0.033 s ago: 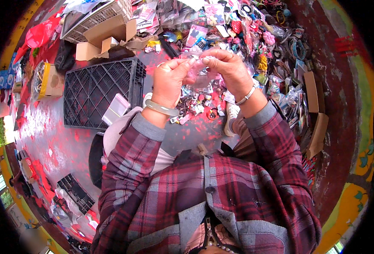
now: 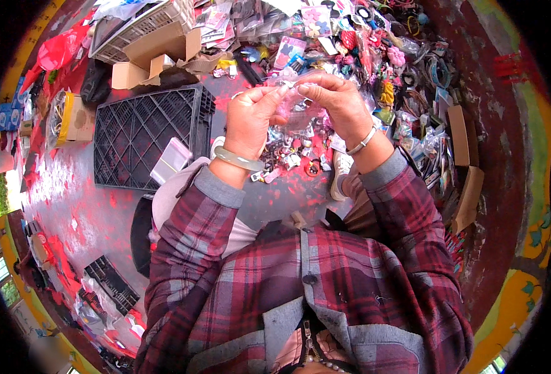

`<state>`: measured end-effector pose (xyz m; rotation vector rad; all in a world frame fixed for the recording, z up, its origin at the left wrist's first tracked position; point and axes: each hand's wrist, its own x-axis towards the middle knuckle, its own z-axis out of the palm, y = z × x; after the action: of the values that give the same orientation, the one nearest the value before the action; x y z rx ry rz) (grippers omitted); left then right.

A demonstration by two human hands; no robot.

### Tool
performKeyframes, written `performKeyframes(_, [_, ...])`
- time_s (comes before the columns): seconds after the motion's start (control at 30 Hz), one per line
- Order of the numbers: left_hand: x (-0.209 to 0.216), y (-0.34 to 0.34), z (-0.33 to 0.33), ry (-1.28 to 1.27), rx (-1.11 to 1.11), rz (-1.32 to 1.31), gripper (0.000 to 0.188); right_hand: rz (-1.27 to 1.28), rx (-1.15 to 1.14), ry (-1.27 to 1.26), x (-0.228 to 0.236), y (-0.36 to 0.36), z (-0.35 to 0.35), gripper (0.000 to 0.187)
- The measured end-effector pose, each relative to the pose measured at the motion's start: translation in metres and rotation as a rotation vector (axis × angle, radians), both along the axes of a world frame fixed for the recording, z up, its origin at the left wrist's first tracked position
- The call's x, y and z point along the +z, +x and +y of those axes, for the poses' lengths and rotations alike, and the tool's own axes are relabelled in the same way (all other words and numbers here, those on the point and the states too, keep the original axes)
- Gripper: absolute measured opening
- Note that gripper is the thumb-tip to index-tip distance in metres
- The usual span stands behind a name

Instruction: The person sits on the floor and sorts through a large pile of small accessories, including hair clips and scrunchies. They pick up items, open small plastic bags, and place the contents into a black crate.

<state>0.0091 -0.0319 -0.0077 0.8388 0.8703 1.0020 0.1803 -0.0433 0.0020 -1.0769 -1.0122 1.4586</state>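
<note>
Up in front of me, both hands pinch a small clear plastic bag (image 2: 300,118) with something pink in it. My left hand (image 2: 250,118), wearing a pale bangle, grips its upper left edge between thumb and forefinger. Just beside it, my right hand (image 2: 341,109), with a silver bracelet, has thumb and forefinger closed on the upper right edge. The thumbs nearly meet. What exactly the pink content is, I cannot make out. Small dark, red and white trinkets (image 2: 294,156) lie on the floor below the bag.
A black plastic crate (image 2: 150,137) stands to the left, with a stack of clear sleeves (image 2: 171,161) by my leg. Behind it sit an open cardboard box (image 2: 132,73) and a pale crate (image 2: 141,34). A large heap of packaged accessories (image 2: 381,68) spreads across the far right.
The fingers of my left hand have shifted slightly at the bag, and a lower fingertip shows more plainly. My right hand stays in almost the same place.
</note>
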Motion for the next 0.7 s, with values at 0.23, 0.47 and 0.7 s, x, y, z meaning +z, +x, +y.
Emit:
performKeyframes(0.23, [0.004,0.001,0.001,-0.106,-0.021,-0.089,0.014,0.040,-0.029,-0.024,-0.010,0.003,0.000,0.018])
performKeyframes(0.47, [0.000,0.000,0.006,-0.129,-0.083,-0.318,0.018,0.171,0.002,-0.114,-0.012,0.002,0.001,0.018])
performKeyframes(0.7, [-0.003,-0.001,0.006,-0.153,-0.098,-0.350,0.021,0.128,0.001,-0.174,-0.017,0.009,0.003,0.023])
